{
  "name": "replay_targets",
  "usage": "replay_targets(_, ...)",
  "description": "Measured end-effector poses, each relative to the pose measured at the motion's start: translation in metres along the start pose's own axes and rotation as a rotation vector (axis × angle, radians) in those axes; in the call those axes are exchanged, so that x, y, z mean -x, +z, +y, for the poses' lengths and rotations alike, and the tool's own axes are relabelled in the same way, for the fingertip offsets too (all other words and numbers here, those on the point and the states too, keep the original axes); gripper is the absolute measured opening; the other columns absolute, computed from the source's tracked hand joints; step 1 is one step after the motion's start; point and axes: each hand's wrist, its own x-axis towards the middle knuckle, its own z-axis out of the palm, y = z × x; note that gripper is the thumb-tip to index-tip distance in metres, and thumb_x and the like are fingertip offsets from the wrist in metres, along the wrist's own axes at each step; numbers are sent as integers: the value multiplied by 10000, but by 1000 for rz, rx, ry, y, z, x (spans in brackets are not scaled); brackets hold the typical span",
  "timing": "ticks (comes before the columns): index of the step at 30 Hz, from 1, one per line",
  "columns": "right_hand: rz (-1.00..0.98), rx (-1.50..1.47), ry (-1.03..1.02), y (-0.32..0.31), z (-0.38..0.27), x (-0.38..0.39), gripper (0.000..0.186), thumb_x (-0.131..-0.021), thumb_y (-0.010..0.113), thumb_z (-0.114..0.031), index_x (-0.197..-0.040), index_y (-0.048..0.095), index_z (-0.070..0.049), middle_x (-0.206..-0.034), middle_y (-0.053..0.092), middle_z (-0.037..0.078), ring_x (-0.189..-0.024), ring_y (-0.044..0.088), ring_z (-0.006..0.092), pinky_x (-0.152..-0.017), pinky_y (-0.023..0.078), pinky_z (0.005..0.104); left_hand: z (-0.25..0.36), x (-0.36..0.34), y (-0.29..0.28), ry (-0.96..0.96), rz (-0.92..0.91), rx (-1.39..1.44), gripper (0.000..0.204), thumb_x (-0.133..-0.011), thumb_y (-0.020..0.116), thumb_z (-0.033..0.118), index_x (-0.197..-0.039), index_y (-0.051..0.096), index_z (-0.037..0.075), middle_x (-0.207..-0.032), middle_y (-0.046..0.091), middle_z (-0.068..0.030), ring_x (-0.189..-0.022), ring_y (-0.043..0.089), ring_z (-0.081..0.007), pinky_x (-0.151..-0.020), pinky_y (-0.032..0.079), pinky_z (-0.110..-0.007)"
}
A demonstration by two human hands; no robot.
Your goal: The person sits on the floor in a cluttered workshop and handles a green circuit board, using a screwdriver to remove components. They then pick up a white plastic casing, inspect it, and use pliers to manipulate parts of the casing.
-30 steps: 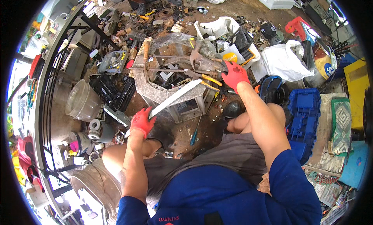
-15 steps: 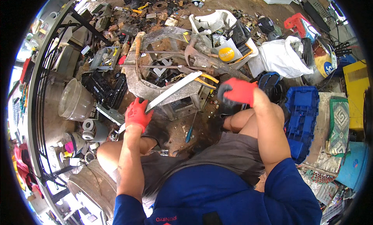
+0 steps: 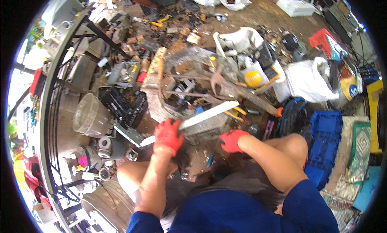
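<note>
My left hand [image 3: 168, 137], in a red glove with dark fingertips, is closed round a long white strip [image 3: 209, 114]. The strip slants up to the right across the near edge of a worn grey metal block or frame [image 3: 161, 108]. My right hand [image 3: 234, 140], also red-gloved, hovers in front of that block, apart from the strip. Its fingers point left, partly hidden and blurred. Just beyond the strip's far end lie yellow-orange tool handles [image 3: 236, 113]. A hammer-like tool [image 3: 219, 82] rests on the block. On the ground between my legs is a blue-handled tool [image 3: 210, 160].
To the left stand a clear plastic bucket [image 3: 90, 118], black plastic parts [image 3: 129, 106] and a metal rack [image 3: 47, 124]. A white bin of scrap [image 3: 238, 39] and a white sack [image 3: 308, 82] sit at the far right. A blue plastic case [image 3: 324, 140] lies beside my right knee.
My right hand has come down and nearer to my body, from beside the tool handles. My left hand still grips the strip, which lies at a flatter slant. The whole view has shifted.
</note>
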Motion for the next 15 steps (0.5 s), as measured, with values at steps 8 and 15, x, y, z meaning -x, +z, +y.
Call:
replay_targets(8,-13,178,-187,-13,-49,17,437,-884,549,-390,-1182,636,-82,-1191,665,174,-1110,632,363,-937,518,463,15,-14,-14,82,-22,13,499,-829,690,356,-1278,589,164,-1214,576,-166,-1158,537,-372,-975,427,-484)
replay_targets(15,-53,234,-155,-21,-54,16,462,-916,528,-401,-1247,594,-86,-1225,652,167,-1116,631,357,-935,515,466,17,-11,-22,106,-4,56,538,-845,675,393,-1304,562,137,-1210,580,-175,-1158,551,-369,-985,429,-479)
